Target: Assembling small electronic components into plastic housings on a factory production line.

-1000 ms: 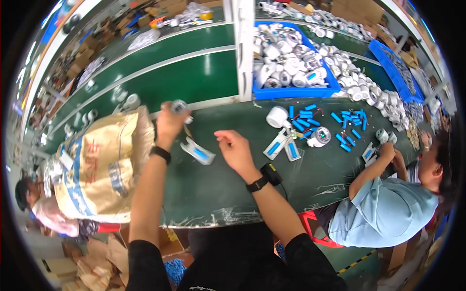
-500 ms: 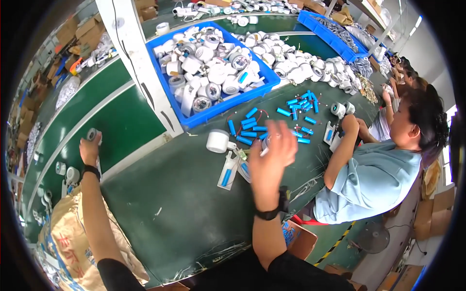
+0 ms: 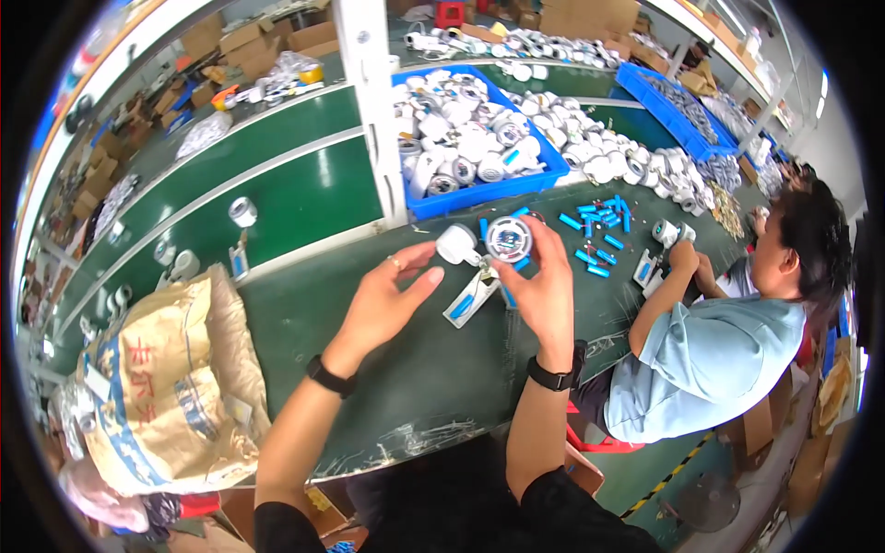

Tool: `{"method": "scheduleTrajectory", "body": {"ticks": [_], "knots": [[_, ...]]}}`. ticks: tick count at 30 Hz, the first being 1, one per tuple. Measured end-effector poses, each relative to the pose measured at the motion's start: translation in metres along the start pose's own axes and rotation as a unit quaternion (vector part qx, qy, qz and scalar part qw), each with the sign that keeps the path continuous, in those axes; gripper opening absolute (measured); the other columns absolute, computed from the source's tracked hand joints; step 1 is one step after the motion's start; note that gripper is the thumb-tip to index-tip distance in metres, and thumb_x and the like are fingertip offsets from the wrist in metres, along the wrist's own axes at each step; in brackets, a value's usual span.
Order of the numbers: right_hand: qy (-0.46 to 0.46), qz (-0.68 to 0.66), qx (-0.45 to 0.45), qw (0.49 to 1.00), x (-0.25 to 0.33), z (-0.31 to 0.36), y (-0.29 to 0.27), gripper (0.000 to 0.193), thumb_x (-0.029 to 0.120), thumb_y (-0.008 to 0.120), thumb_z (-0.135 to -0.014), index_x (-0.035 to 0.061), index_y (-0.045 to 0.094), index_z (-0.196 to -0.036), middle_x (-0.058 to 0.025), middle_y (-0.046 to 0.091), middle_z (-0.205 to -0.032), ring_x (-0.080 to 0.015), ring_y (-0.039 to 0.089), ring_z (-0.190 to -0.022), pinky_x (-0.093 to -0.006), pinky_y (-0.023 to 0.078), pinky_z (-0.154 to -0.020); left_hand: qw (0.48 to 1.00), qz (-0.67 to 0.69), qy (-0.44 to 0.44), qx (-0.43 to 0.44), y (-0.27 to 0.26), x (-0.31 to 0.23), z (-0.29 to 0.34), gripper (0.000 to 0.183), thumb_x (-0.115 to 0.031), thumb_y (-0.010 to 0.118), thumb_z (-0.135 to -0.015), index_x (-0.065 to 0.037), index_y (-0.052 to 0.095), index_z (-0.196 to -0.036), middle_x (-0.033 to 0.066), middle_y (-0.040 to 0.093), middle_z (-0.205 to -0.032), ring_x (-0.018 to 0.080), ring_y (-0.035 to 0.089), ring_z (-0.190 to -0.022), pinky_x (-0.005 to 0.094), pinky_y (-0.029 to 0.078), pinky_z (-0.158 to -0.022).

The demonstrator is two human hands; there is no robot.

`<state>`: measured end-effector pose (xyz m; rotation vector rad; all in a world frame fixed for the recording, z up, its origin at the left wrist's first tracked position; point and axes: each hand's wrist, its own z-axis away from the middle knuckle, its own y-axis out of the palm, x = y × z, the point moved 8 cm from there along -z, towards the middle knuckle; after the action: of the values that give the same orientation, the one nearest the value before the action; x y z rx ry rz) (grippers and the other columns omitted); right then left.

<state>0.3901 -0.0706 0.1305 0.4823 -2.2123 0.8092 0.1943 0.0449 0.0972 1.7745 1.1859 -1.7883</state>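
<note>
My right hand (image 3: 544,293) grips a round white housing (image 3: 509,240), its open face showing a circuit board inside. My left hand (image 3: 392,297) is open, thumb and fingers apart, its fingertips close to a second white housing (image 3: 455,244); whether they touch it I cannot tell. Below the two housings, a white bracket (image 3: 472,297) with a blue cylindrical battery in it lies on the dark green table (image 3: 406,369). A second bracket is partly hidden behind my right hand. Blue batteries (image 3: 604,214) with thin wires lie loosely to the right of it.
A blue crate (image 3: 489,191) full of white housings stands beyond the table, with a heap of housings (image 3: 645,166) beside it. A green conveyor (image 3: 313,198) carries a few units at left. A paper sack (image 3: 157,369) stands near left; a co-worker (image 3: 710,341) sits at right.
My left hand has come from the conveyor to the middle; the white unit it held now stands on the belt. My right hand now shows the housing's open face. The view has swung left.
</note>
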Motion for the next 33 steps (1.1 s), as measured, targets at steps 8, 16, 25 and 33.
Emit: {"method": "scheduleTrajectory", "body": {"ticks": [8, 16, 25, 33], "knots": [[-0.096, -0.161, 0.208, 0.96, 0.083, 0.009, 0.102, 0.064, -0.002, 0.078, -0.077, 0.0047, 0.056, -0.136, -0.0124, 0.058, -0.135, -0.0248, 0.06, -0.122, -0.0351, 0.048, -0.102, 0.953, 0.299, -0.041, -0.005, -0.033, 0.03, 0.038, 0.07, -0.016, 0.072, -0.095, -0.004, 0.036, -0.153, 0.0129, 0.061, -0.133, 0.0197, 0.058, -0.123, 0.0345, 0.048, -0.103], [0.008, -0.316, 0.326, 0.891, 0.057, 0.039, 0.228, 0.065, 0.0, 0.079, -0.082, 0.001, 0.051, -0.141, -0.0126, 0.06, -0.133, -0.0207, 0.061, -0.121, -0.0344, 0.051, -0.104, 0.93, 0.333, -0.105, -0.116, -0.099, 0.096, 0.075, 0.054, -0.024, 0.072, -0.096, 0.003, 0.052, -0.139, 0.0103, 0.068, -0.116, 0.0141, 0.064, -0.101, 0.0287, 0.053, -0.082], [0.122, -0.347, 0.266, 0.891, 0.024, 0.055, 0.253, 0.059, 0.007, 0.081, -0.084, -0.0009, 0.053, -0.136, -0.0106, 0.066, -0.124, -0.0169, 0.065, -0.113, -0.0321, 0.054, -0.097, 0.969, -0.121, -0.081, -0.201, -0.103, 0.083, 0.092, 0.043, -0.018, 0.084, -0.082, 0.003, 0.066, -0.116, 0.0114, 0.075, -0.099, 0.0131, 0.07, -0.086, 0.0281, 0.056, -0.077], [0.103, -0.356, 0.234, 0.899, 0.022, 0.05, 0.246, 0.059, 0.005, 0.082, -0.081, -0.0003, 0.055, -0.133, -0.0105, 0.064, -0.124, -0.018, 0.066, -0.11, -0.032, 0.056, -0.093, 0.952, -0.116, -0.15, -0.24, -0.102, 0.101, 0.103, 0.037, -0.018, 0.08, -0.084, 0.003, 0.07, -0.112, 0.0109, 0.077, -0.09, 0.014, 0.074, -0.083, 0.0275, 0.057, -0.074]]}}
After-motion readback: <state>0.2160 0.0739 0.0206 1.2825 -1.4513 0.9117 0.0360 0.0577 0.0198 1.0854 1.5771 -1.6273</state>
